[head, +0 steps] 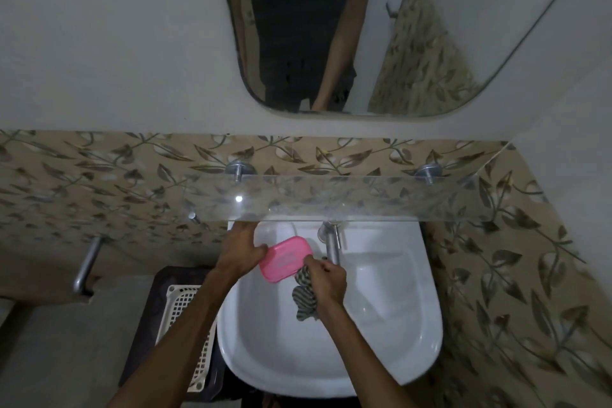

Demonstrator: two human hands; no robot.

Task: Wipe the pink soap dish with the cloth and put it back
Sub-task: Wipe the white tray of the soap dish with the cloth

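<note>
The pink soap dish (pixel 285 258) is held tilted over the far left part of the white sink (pixel 381 334), just left of the metal tap (pixel 332 243). The left hand (pixel 240 250) grips its left end, fingers curled round the edge. The right hand (pixel 326 281) is bunched round a striped cloth (pixel 304 296), fingers pinching the cloth's top against the dish's near right edge while the rest hangs down into the basin.

The wiping step looks to be in hand, with the cloth at the rim and most of the dish's face still to cover. The next move likely calls for drawing the cloth across that face while the left hand keeps the dish steady, then turning it for the other side.

Above the sink runs a glass shelf (pixel 347 199) on metal pegs, a possible place to return the dish, though that cannot be told. Farther up hangs a mirror (pixel 430 43). Left of the sink sits a white lattice basket (pixel 185 318), and a metal bar (pixel 86 265) juts from the leaf-patterned tiles.
</note>
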